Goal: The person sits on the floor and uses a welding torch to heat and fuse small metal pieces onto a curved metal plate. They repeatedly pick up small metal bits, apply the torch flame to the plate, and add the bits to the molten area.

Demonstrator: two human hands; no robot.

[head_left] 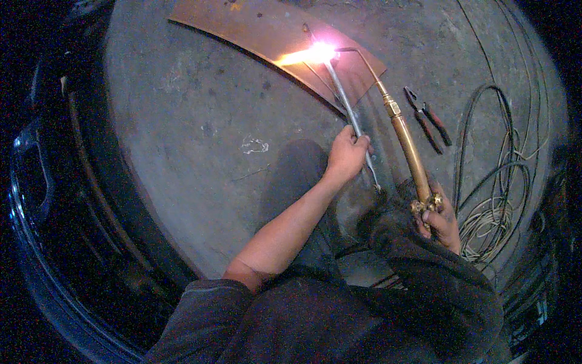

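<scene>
My left hand (347,159) is closed around a long grey metal rod (343,92), whose lower end narrows to a small hook or jaw. The rod's upper end reaches into a bright glare. In my right hand (442,222), gripped by its valve end, is a brass gas torch (408,148) with a thin bent tip. A white-pink and orange flame (297,57) burns at that tip, over a curved, rust-brown metal plate (248,27) on the floor. The glare hides what the flame touches. A thin rod (319,77) also lies across the plate near the flame.
Red-handled pliers (428,121) lie on the grey concrete floor (182,115) right of the torch. Coiled hoses and cables (492,224) spread along the right side. A dark, curved metal rim (79,130) runs down the left. My knee and dark clothing fill the lower middle.
</scene>
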